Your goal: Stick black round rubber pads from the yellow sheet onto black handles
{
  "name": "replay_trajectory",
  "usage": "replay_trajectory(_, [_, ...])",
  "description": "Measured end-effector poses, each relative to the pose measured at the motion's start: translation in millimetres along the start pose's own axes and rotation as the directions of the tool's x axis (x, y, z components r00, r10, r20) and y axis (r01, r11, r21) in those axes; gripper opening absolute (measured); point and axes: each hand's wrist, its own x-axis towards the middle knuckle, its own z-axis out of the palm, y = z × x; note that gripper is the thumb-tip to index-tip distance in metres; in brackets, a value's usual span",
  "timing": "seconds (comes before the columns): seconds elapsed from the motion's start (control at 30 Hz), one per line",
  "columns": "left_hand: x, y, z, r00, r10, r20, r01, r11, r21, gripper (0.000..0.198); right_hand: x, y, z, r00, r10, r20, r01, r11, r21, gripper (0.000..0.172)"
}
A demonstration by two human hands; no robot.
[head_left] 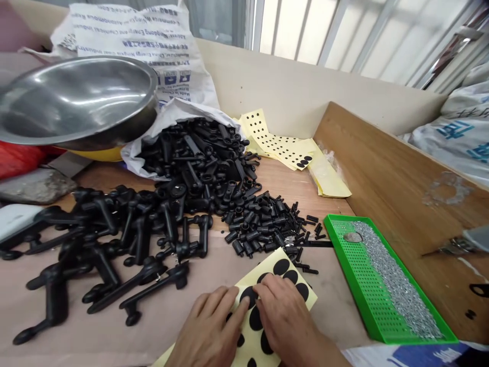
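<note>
A yellow sheet (248, 351) with large black round stickers lies at the bottom centre. My left hand (210, 326) rests on its left part, fingers stretched forward and the index fingertip at the edge of a black dot. My right hand (284, 316) lies over the sheet's right part, its fingers bent together at the same dot. Whatever the right fingertips pinch is too small to make out. Just beyond the sheet are small black cylinders and screws (260, 224). Black crank handles (103, 255) lie spread to the left.
Black parts spill from a white sack (175, 109) behind; a steel bowl (84, 102) stands back left. Dotted yellow sheets (275, 145) lie at the back. A green tray (351, 280) of small metal pieces sits right, beside a wooden board (393, 178).
</note>
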Motion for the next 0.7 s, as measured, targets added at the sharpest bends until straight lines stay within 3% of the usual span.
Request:
replay_trajectory(0.13, [5, 6, 4.6, 0.998, -0.062, 0.030, 0.062, 0.998, 0.011, 0.035, 2, -1, 6, 0.995, -0.026, -0.093, 0.021, 0.998, -0.053, 0.023])
replay_trajectory(0.37, [4, 6, 7.3, 0.999, -0.053, -0.009, 0.053, 0.998, 0.024, 0.038, 7, -2, -18, 0.995, 0.011, 0.102, -0.033, 0.975, 0.220, 0.018])
replay_trajectory(0.43, [5, 7, 6.7, 0.998, -0.063, 0.013, 0.063, 0.998, 0.013, 0.039, 9, -1, -19, 0.995, 0.034, 0.092, -0.050, 0.982, 0.183, 0.020])
replay_trajectory(0.6, [4, 10, 11.7, 0.994, -0.090, -0.068, 0.090, 0.996, -0.005, 0.035, 8, 0, -2, 0.999, -0.032, 0.019, 0.034, 0.993, -0.111, 0.019])
replay_trajectory(0.7, [3, 8, 17.0, 0.989, -0.069, -0.133, 0.071, 0.997, 0.009, 0.033, 9, -2, 0, 1.000, -0.022, 0.014, 0.023, 0.997, -0.073, 0.018])
